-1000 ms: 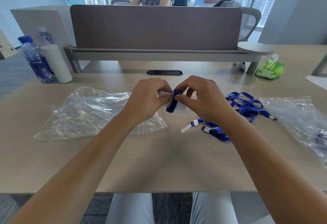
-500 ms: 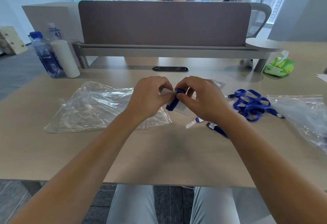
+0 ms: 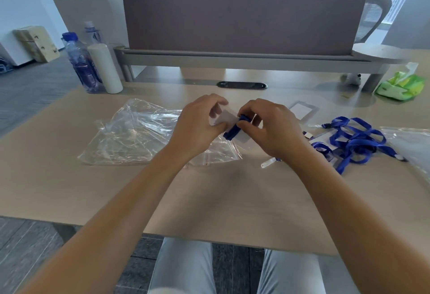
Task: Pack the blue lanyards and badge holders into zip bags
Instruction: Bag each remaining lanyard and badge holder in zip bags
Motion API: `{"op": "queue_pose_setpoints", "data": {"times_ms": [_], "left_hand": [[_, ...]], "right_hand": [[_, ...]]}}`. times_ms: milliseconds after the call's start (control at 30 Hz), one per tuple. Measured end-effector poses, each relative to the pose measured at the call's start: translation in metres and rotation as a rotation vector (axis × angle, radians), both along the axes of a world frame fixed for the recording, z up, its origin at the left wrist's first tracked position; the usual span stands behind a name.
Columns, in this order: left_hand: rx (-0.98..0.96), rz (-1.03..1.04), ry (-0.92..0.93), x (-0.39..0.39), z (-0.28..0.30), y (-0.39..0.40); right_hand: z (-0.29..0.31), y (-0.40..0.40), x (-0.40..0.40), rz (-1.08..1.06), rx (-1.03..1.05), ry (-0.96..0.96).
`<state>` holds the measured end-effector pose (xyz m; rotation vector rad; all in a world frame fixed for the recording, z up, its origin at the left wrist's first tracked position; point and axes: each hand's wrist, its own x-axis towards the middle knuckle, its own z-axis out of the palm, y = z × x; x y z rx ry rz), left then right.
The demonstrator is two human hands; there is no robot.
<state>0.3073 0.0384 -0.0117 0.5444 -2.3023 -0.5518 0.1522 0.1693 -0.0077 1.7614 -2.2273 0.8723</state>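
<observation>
At my desk (image 3: 116, 191), my left hand (image 3: 197, 128) pinches a clear badge holder (image 3: 222, 118) while my right hand (image 3: 270, 126) grips the folded blue lanyard (image 3: 235, 128) wound across it, both raised just above the tabletop at centre. The lanyard bundle's long axis runs diagonally, its lower end pointing down and to my left, toward me. Beneath my left hand lies a pile of clear zip bags (image 3: 139, 135). To my right, loose blue lanyards (image 3: 353, 140) sprawl beside another zip bag (image 3: 409, 145). Farther back, a second badge holder (image 3: 302, 109) lies flat; water bottles (image 3: 81, 63) stand far left.
</observation>
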Motion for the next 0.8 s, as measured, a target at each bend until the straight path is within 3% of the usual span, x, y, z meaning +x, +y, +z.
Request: {"op": "queue_pose_setpoints", "data": {"times_ms": [200, 433, 567, 800], "left_hand": [[0.062, 0.175, -0.054, 0.016, -0.025, -0.018], [0.030, 0.158, -0.562, 0.027, -0.057, -0.016], [0.026, 0.158, -0.493, 0.040, -0.065, -0.023], [0.006, 0.337, -0.337, 0.044, -0.055, -0.046]], "right_hand": [[-0.011, -0.011, -0.020, -0.182, 0.007, -0.113], [-0.021, -0.024, -0.015, -0.214, 0.009, -0.243], [-0.025, -0.032, -0.005, -0.225, -0.003, -0.265], [-0.012, -0.046, 0.004, -0.290, -0.089, -0.288]]}}
